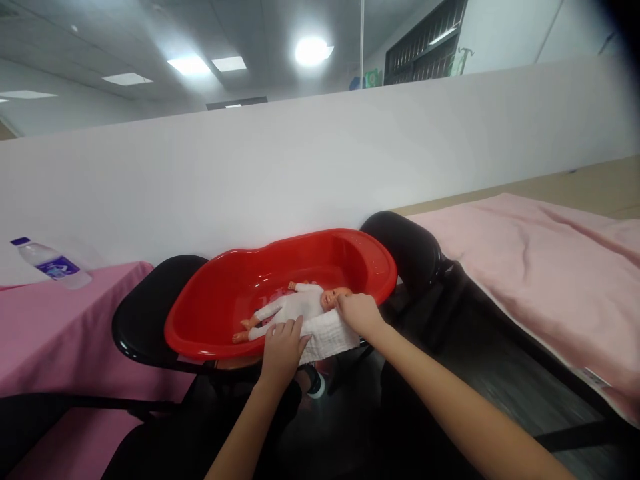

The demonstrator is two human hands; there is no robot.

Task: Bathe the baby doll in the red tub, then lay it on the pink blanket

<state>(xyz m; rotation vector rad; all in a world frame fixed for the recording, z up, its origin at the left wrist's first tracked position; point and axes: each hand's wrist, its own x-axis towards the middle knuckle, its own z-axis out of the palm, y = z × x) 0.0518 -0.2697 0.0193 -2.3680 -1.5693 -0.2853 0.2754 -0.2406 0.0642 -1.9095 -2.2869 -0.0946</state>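
A baby doll point(303, 304) in a white outfit lies on its back inside a red baby bathtub point(220, 267), its head toward the right. A white gauze cloth point(327, 335) drapes over the tub's near rim, beside the doll's body. My right hand point(361, 315) is closed with its fingertips at the doll's face, and the top right edge of the cloth runs into that hand. What lies under the fingertips is partly hidden. My left hand point(283, 350) curls over the near rim, its thumb against the cloth's left edge.
The tub rests across two black chairs, one at the left point(145, 313) and one at the right point(405, 247). A plastic water bottle point(55, 263) stands tilted in view by a pink-covered table point(75, 313). A pink-sheeted bed point(540, 267) is at right; a white wall point(225, 180) rises behind.
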